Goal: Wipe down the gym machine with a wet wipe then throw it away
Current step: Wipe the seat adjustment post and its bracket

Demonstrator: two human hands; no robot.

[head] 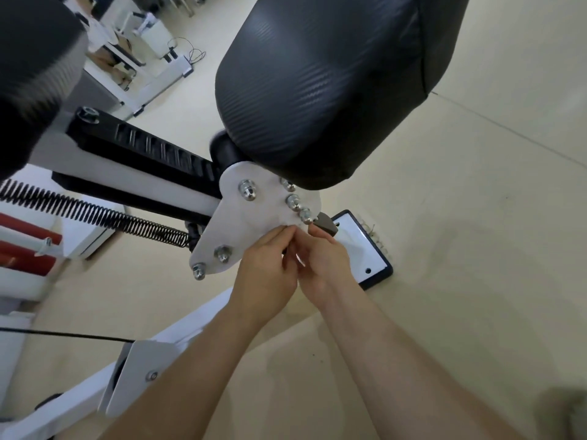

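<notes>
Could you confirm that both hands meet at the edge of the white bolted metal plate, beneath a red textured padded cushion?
Not quite: the head view shows the textured padded cushion is black, not red. The left hand and right hand do meet at the edge of the white bolted metal plate beneath it.

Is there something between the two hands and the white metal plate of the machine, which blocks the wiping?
Nothing visible does. The left hand and right hand have their fingertips at the lower edge of the white plate, just below its bolts. The wipe cannot be made out.
</notes>
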